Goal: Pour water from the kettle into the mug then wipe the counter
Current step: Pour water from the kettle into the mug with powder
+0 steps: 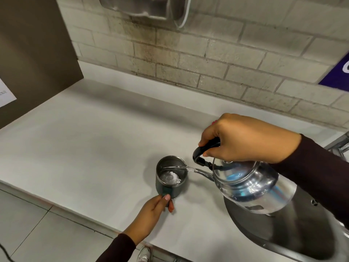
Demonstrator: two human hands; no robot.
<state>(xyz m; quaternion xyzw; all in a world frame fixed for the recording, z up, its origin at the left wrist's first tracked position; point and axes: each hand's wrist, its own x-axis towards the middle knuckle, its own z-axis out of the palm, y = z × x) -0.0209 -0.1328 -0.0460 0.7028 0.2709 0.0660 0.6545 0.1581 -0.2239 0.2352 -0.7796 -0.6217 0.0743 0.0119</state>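
Observation:
A dark metal mug (171, 179) stands upright on the white counter (90, 140), near its front edge. My left hand (151, 212) grips the mug's handle from the near side. My right hand (243, 138) holds the black handle of a shiny steel kettle (251, 186), tilted to the left above the sink's edge. A thin stream of water (179, 168) runs from the spout into the mug, and water foams at the mug's bottom.
A steel sink (283, 233) lies at the right, below the kettle, with a tap (341, 146) at the far right edge. A tiled wall (207, 59) backs the counter. A brown panel (32, 53) stands at the left. The floor and my shoe (144, 254) show below.

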